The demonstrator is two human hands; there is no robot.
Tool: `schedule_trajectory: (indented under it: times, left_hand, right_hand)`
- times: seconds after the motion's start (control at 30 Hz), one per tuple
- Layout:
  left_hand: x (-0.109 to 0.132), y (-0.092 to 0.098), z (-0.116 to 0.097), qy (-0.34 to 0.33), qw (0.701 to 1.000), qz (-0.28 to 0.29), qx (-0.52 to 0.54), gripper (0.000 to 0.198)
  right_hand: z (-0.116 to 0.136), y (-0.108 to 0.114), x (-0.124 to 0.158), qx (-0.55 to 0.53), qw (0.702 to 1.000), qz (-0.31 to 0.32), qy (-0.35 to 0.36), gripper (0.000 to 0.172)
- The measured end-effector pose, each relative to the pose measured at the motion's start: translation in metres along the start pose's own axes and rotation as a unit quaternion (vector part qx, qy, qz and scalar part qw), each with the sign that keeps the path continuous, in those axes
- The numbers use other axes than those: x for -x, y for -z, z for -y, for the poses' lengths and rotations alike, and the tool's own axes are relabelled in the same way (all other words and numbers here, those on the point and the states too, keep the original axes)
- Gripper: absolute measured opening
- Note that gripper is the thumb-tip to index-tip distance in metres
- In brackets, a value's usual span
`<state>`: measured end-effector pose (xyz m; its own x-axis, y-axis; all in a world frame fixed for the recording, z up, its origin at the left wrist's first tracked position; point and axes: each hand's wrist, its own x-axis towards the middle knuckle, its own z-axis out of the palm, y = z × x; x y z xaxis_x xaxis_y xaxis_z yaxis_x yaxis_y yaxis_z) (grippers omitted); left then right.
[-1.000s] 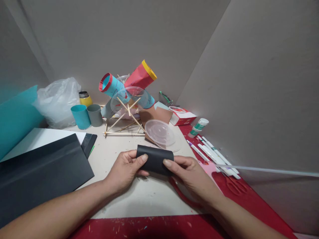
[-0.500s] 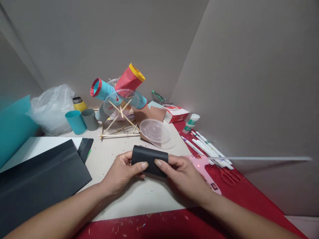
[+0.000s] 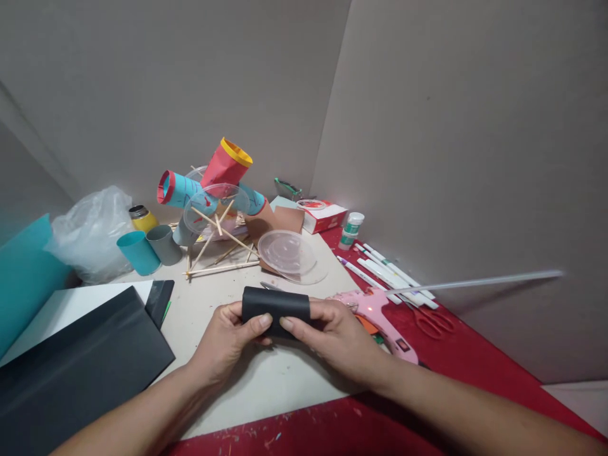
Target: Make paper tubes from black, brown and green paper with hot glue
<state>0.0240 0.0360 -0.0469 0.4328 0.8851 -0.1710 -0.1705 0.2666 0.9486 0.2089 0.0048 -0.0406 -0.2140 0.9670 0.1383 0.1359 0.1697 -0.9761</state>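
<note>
Both of my hands hold a short black paper roll [image 3: 275, 306] just above the pale work board [image 3: 270, 380]. My left hand [image 3: 227, 339] grips its left end, thumb on the front. My right hand [image 3: 332, 335] grips the right end, thumb pressed near the middle of the roll. The roll lies sideways, its far side hidden by my fingers. A pink glue gun [image 3: 380, 313] with a long clear glue stick [image 3: 475, 282] lies just right of my right hand.
Black paper sheets [image 3: 80, 361] and a teal sheet [image 3: 23, 278] lie at the left. At the back stand a stick-and-paper-tube model [image 3: 213, 196], teal and grey cups [image 3: 149, 247], a plastic bag [image 3: 90, 231] and a clear lid [image 3: 287, 253]. Markers [image 3: 389, 272], scissors [image 3: 430, 320] and a glue bottle [image 3: 351, 229] lie on the red mat.
The view has swung right and down, so the glue gun now shows. My thumbs have moved closer together on the black roll, which stays in both hands.
</note>
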Motion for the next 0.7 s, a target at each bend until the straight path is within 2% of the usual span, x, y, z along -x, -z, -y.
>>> schedule_trajectory:
  times: [0.13,0.27,0.4,0.5,0.7]
  left_hand:
    - [0.0,0.0,0.001,0.004,1.0,0.006,0.002,0.027]
    - [-0.001,0.001,-0.003,0.012,1.0,0.009,0.01,0.028]
    - [-0.005,0.005,-0.011,0.018,0.999,-0.031,0.041,0.03]
    - [-0.007,0.006,-0.013,0.021,0.998,-0.036,0.042,0.032]
    - [-0.006,0.005,-0.011,0.026,0.999,-0.009,0.029,0.033]
  right_hand:
    - [-0.003,0.0,0.0,0.048,0.998,-0.025,0.04,0.022]
    - [0.002,0.004,-0.001,0.05,0.997,-0.02,0.058,0.025]
    - [0.013,0.016,-0.003,0.017,0.993,-0.098,0.057,0.044]
    - [0.017,0.022,-0.005,-0.013,0.991,-0.131,0.037,0.044]
    - [0.011,0.014,-0.008,-0.009,0.999,-0.031,0.008,0.049]
